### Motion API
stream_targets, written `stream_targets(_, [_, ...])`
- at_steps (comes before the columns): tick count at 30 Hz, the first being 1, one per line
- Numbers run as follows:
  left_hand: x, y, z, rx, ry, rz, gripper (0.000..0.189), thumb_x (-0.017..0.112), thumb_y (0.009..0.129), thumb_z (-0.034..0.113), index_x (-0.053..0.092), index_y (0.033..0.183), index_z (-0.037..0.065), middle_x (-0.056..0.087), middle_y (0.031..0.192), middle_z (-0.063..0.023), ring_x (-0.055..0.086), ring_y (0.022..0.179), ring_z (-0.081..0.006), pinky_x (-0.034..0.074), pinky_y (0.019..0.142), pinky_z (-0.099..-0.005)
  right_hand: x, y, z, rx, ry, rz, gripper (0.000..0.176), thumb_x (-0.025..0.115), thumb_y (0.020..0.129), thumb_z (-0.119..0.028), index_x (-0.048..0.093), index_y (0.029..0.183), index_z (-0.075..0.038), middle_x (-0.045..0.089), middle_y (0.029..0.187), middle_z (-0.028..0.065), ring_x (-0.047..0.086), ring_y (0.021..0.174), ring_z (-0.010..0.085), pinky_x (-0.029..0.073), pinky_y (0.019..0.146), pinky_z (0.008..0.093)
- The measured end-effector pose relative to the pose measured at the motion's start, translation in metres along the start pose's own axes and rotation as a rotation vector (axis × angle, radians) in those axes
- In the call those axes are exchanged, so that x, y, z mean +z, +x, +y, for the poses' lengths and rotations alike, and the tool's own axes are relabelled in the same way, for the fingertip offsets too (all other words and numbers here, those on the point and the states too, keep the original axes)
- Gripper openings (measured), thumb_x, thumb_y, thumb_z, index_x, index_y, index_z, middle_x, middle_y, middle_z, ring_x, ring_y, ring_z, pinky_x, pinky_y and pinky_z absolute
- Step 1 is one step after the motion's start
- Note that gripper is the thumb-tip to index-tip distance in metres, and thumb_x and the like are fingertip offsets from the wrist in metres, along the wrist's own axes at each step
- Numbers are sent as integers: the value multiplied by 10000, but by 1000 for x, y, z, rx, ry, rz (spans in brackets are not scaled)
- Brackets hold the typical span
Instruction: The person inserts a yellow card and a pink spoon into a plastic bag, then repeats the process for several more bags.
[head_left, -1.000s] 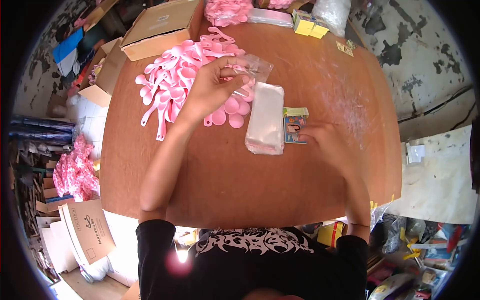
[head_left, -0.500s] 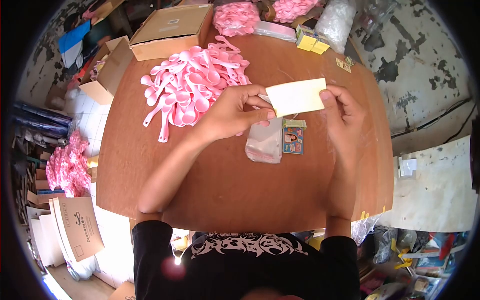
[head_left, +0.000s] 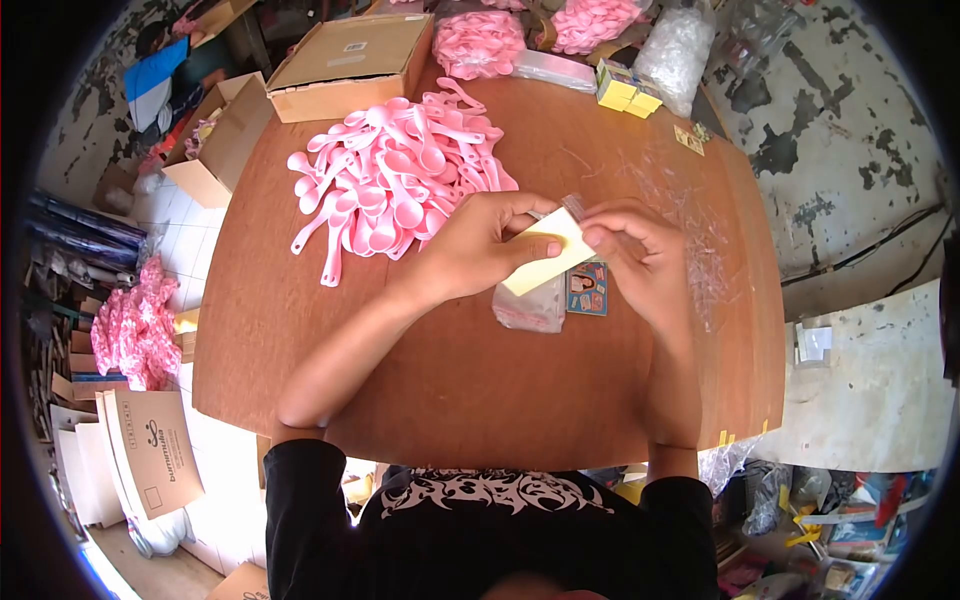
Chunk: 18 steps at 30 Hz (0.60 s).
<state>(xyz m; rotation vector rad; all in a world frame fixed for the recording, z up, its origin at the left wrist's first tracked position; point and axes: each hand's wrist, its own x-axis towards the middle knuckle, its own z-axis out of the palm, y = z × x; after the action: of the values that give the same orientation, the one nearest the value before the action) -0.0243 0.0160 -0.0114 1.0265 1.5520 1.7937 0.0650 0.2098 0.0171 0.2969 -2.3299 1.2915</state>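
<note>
A pale yellow card (head_left: 545, 255) is tilted between my hands above the middle of the table. My left hand (head_left: 490, 245) is closed on it, the thumb lying across its face. At the card's upper right end my right hand (head_left: 635, 245) pinches something by the corner, where a bit of clear plastic (head_left: 573, 205) shows; the exact grip is hard to see. Beneath the hands lie a stack of clear plastic bags (head_left: 530, 308) and a blue printed card with a picture (head_left: 587, 290). A heap of pink spoons (head_left: 395, 175) lies left of my hands.
Along the table's (head_left: 480, 400) back are a cardboard box (head_left: 350, 60), bagged pink spoons (head_left: 478, 45), yellow boxes (head_left: 627, 90) and a clear plastic bundle (head_left: 678, 50). Clear plastic strips (head_left: 700, 235) lie at right. Another person (head_left: 160, 80) is at the upper left.
The yellow card has gone from nearly level to steeply tilted and moved down to the left. My right hand has shifted left, closer to my left hand.
</note>
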Motion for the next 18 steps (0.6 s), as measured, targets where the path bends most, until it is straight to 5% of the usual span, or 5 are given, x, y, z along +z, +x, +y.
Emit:
stream_targets(5, [3,1,-2,21,44,30,305,633,903,26,577,1187,-70,689,1042,-106,627,963,-99,513,799,-247,1,1,2,-145,-36,-199,139,680,858,-61,692,976,12,664,1026,111,643,892,172,520,746,293])
stream_targets(10, [5,2,-8,95,133,60,305,648,885,16,607,1174,-69,674,1088,-121,627,998,-125,522,865,-269,0,-7,5,306,316,-398,204,656,881,-78,662,1066,7,666,985,91,624,866,138,524,750,307])
stream_targets(13, [11,0,-6,111,197,73,322,658,877,16,606,1186,-60,683,1070,-115,636,986,-138,527,867,-281,-1,-5,2,314,250,-550,191,638,899,-81,653,1059,21,669,948,81,605,826,117,519,722,295])
stream_targets(18, [12,-4,8,202,443,67,429,713,819,43,587,1222,-31,701,1016,-133,677,906,-163,541,811,-308,9,-10,19,185,144,-459,188,604,919,-60,620,1080,36,662,949,73,600,784,107,515,708,277])
